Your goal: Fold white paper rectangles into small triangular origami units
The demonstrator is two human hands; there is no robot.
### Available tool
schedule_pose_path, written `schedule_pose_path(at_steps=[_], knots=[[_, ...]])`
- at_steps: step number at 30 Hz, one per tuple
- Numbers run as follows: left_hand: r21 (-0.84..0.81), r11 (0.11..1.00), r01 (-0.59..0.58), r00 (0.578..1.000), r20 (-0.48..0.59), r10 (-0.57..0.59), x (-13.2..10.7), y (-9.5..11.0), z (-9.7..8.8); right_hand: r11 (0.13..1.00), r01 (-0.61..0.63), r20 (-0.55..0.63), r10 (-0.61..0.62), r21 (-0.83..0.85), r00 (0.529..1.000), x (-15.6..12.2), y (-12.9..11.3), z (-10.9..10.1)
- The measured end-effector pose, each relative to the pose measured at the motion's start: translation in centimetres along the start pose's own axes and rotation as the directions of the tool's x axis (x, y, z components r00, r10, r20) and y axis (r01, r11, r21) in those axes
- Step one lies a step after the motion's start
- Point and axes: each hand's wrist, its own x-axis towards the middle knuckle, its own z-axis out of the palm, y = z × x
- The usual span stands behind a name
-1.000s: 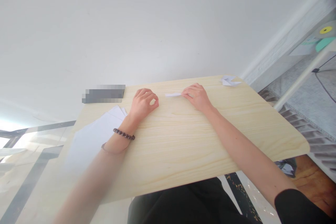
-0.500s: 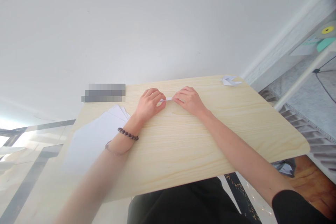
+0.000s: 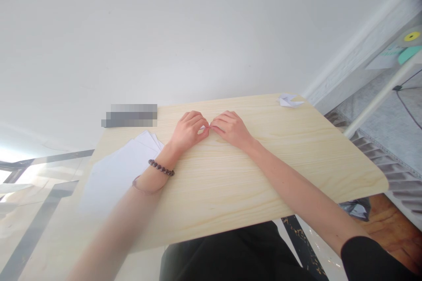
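My left hand (image 3: 188,129) and my right hand (image 3: 231,128) meet fingertip to fingertip on the light wooden table (image 3: 250,171). Both are curled shut around a small folded strip of white paper (image 3: 202,127), of which only a sliver shows between the fingers. A dark bead bracelet (image 3: 160,167) circles my left wrist.
A stack of white paper sheets (image 3: 121,169) lies at the table's left side. A folded white paper figure (image 3: 289,100) sits at the far right corner. A blurred dark object (image 3: 130,115) lies at the far left edge. A white wall rises behind the table.
My right hand slid left with the paper strip and my left hand moved right to meet it. The strip, plainly visible a second ago, is now almost hidden between both hands.
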Motion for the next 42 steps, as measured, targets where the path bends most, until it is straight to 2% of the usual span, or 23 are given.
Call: schedule_pose_path(at_steps=[9, 18, 28, 37, 42], knots=[[0.035, 0.999, 0.025, 1.000, -0.013, -0.024, 0.0, 0.1, 0.0, 1.000, -0.027, 0.013, 0.027, 0.001, 1.000, -0.1, 0.9, -0.7], [0.036, 0.998, 0.057, 0.998, 0.018, -0.058, 0.2, 0.4, -0.3, 0.997, -0.074, 0.035, 0.073, 0.036, 0.997, -0.1, 1.4, -1.3], [0.049, 0.997, 0.053, 0.999, -0.007, -0.053, 0.2, 0.4, -0.3, 0.995, -0.091, -0.022, 0.092, 0.042, 0.996, -0.4, 2.5, -1.3], [0.061, 0.992, 0.110, 0.993, -0.050, -0.107, 0.0, -0.1, -0.3, 0.986, -0.165, -0.075, 0.166, 0.025, 0.983, -1.2, 4.5, -2.2], [0.043, 0.992, 0.115, 0.993, 0.008, -0.116, 0.0, 0.1, -0.5, 0.993, -0.109, -0.016, 0.110, 0.036, 0.994, -0.8, 3.3, -1.7]])
